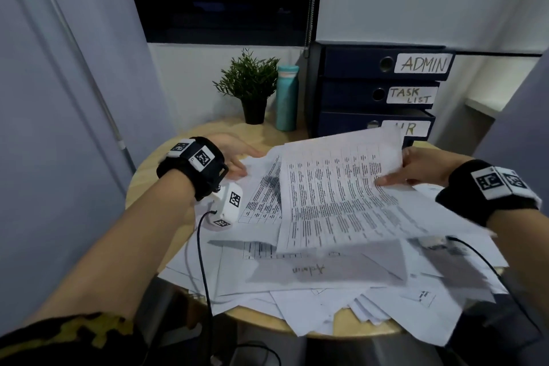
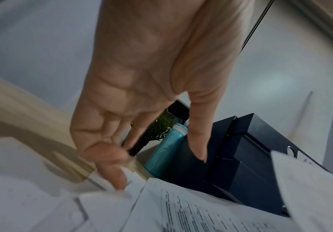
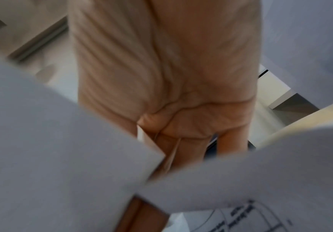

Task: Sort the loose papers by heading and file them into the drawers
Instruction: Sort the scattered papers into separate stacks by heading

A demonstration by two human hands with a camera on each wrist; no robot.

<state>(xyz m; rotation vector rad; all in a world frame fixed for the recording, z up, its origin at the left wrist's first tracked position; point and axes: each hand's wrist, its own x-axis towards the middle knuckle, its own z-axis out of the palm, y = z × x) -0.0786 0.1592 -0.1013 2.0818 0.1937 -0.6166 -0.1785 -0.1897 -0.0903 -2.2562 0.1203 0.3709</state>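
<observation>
A heap of loose printed papers (image 1: pixel 297 285) covers the round wooden table (image 1: pixel 148 169); one sheet in it bears a handwritten "Admin" (image 1: pixel 309 269). My right hand (image 1: pixel 395 177) pinches the right edge of a densely printed sheet (image 1: pixel 332 187) and holds it lifted above the heap; this sheet (image 3: pixel 52 141) shows blurred in the right wrist view. My left hand (image 1: pixel 237 165) reaches to the heap's far left, fingers straight, one fingertip (image 2: pixel 119 180) touching a paper corner. The dark blue drawer unit (image 1: pixel 350 92) stands behind, labelled ADMIN (image 1: pixel 423 64), TASK LIST (image 1: pixel 411 95) and HR (image 1: pixel 408 129).
A small potted plant (image 1: pixel 249 83) and a teal bottle (image 1: pixel 286 98) stand at the back of the table, left of the drawers. Grey wall panels close in on both sides. Black cables (image 1: pixel 205 261) run from the wrist cameras over the papers.
</observation>
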